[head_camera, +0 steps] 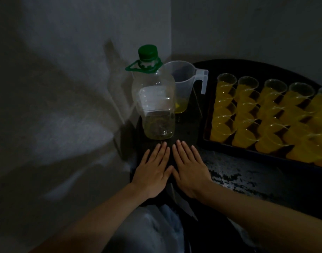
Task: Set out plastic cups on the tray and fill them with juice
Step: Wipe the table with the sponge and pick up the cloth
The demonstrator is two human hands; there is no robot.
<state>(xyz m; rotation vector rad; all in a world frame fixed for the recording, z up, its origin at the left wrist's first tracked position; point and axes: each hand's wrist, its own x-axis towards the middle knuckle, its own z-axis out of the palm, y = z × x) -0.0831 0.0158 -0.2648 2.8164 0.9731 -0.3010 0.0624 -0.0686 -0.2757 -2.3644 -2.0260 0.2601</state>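
Observation:
Several clear plastic cups (244, 108) filled with yellow juice stand in rows on a dark tray (205, 128) at the right. A clear bottle (154, 99) with a green cap stands upright ahead of me, a little pale liquid at its bottom. Behind it a clear plastic jug (184, 83) holds a small amount of yellow juice. My left hand (153, 170) and my right hand (189, 168) lie flat, palms down, side by side on the dark table just in front of the bottle, fingers straight, holding nothing.
The dark table (238, 179) is speckled with wet patches to the right of my hands. A grey wall (56, 88) closes the left side and the back corner. Pale cloth on my lap (147, 225) shows below my hands.

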